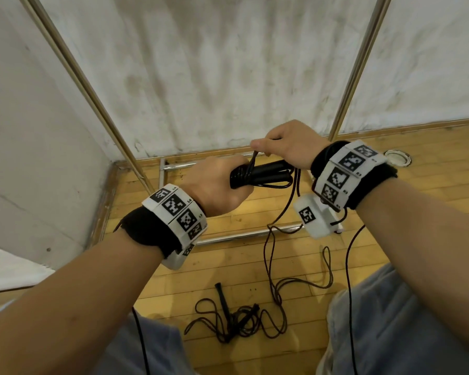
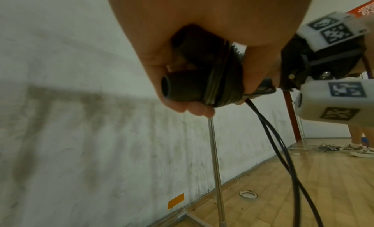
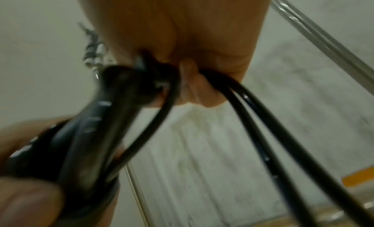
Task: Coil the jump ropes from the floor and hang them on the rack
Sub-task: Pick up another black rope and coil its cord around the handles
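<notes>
My left hand (image 1: pixel 222 182) grips the two black handles of a jump rope (image 1: pixel 263 173) with several turns of black cord wound round them. In the left wrist view the handle ends (image 2: pixel 182 85) poke out of the fist, and two cord strands (image 2: pixel 283 150) hang down. My right hand (image 1: pixel 284 147) pinches the cord just above the bundle; in the right wrist view the fingers (image 3: pixel 194 86) curl round the black cord (image 3: pixel 263 126). The loose cord (image 1: pixel 271 255) trails to the floor. A second jump rope (image 1: pixel 236 318) lies tangled on the floor between my knees.
The metal rack's two uprights (image 1: pixel 92 96) (image 1: pixel 355 77) rise against the white wall, and its base bars (image 1: pixel 244 234) lie on the wooden floor. A round floor fitting (image 1: pixel 397 157) sits at the right. Another person's feet (image 2: pixel 362 150) stand far off.
</notes>
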Demonstrator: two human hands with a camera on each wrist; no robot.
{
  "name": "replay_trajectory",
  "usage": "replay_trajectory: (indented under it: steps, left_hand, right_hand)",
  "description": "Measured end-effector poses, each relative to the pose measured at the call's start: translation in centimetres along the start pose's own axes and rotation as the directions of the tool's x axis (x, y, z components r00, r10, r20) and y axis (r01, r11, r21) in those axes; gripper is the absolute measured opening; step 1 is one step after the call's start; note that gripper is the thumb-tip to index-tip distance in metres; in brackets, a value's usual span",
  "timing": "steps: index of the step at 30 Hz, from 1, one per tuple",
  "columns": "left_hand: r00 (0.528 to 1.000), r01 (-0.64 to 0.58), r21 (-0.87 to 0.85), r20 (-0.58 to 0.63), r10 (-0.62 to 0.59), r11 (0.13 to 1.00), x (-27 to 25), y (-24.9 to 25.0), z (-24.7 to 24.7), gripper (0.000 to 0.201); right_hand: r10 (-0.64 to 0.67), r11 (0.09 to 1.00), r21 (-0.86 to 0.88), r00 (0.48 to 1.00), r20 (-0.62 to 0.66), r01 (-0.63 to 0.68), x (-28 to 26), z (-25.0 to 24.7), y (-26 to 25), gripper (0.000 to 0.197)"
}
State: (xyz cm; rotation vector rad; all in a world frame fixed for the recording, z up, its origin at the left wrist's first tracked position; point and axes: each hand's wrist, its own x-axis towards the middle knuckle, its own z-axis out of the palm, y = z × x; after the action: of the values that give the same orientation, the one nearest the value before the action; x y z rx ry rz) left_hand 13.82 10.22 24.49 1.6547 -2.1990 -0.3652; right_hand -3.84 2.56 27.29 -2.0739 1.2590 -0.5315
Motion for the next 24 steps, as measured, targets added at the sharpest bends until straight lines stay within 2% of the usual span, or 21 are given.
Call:
replay_trajectory:
  steps: [3, 5, 8, 10, 12, 13, 15, 16, 18, 21, 22, 23, 24]
  left_hand:
    - [1.000, -0.030, -0.084, -0.003, 0.030, 0.996, -0.4, 0.6, -0.8, 0.019]
    - [0.999, -0.035, -0.174, -0.047, 0.027, 0.984, -0.5, 1.0, -1.4, 0.015]
    - [0.988, -0.008, -0.311, -0.147, -0.040, 0.950, -0.5, 1.7, -2.2, 0.016]
    - [0.970, 0.029, -0.416, -0.207, -0.126, 0.909, -0.3, 1.9, -2.5, 0.022]
    - [0.944, 0.074, -0.505, -0.242, -0.224, 0.860, 0.1, 1.7, -2.7, 0.030]
    - [0.929, 0.100, -0.522, -0.256, -0.266, 0.847, 0.3, 1.6, -2.8, 0.035]
    - [0.910, 0.131, -0.555, -0.260, -0.321, 0.821, 0.7, 1.3, -3.0, 0.037]
    - [0.904, 0.130, -0.579, -0.264, -0.336, 0.805, 0.8, 1.2, -3.0, 0.031]
    - [0.889, 0.114, -0.615, -0.288, -0.357, 0.780, 1.1, 0.8, -3.3, 0.017]
    - [0.887, 0.086, -0.619, -0.309, -0.343, 0.781, 1.1, 0.7, -3.6, 0.017]
    - [0.900, 0.071, -0.606, -0.303, -0.313, 0.792, 1.0, 0.9, -3.5, 0.021]
    - [0.914, 0.054, -0.589, -0.295, -0.277, 0.806, 0.9, 1.3, -3.4, 0.025]
    - [0.923, 0.040, -0.573, -0.292, -0.249, 0.819, 0.8, 1.6, -3.3, 0.029]
  right_hand:
    - [0.020, 0.987, 0.154, 0.987, 0.158, -0.045, -0.1, -0.6, 0.6, 0.048]
    - [0.017, 0.938, 0.334, 0.978, 0.208, -0.088, -0.1, -0.5, 0.7, 0.043]
    - [0.071, 0.711, 0.683, 0.984, 0.163, -0.164, -0.1, 1.2, 0.5, 0.028]
    - [0.054, 0.683, 0.721, 0.992, 0.113, -0.119, -0.2, 2.5, 0.1, 0.028]
    - [0.045, 0.725, 0.686, 0.998, 0.037, -0.058, -0.2, 3.5, -0.4, 0.028]
    - [0.038, 0.792, 0.611, 0.999, -0.035, -0.009, -0.3, 3.9, -0.7, 0.032]
    - [-0.042, 0.936, 0.336, 0.983, -0.181, 0.102, -0.6, 4.6, -1.3, 0.036]
    - [-0.104, 0.964, 0.220, 0.972, -0.208, 0.150, -0.7, 4.9, -1.6, 0.032]
    - [-0.168, 0.981, 0.071, 0.972, -0.163, 0.181, -1.0, 5.4, -1.8, 0.021]
    - [-0.087, 0.986, -0.153, 0.992, -0.092, 0.073, -0.8, 5.4, -1.5, 0.029]
    - [-0.036, 0.984, -0.174, 0.996, -0.082, 0.022, -0.7, 5.3, -1.4, 0.030]
    - [0.018, 0.992, -0.123, 0.998, -0.061, -0.026, -0.6, 5.2, -1.4, 0.028]
    - [0.073, 0.997, 0.012, 0.997, -0.009, -0.073, -0.5, 5.2, -1.4, 0.024]
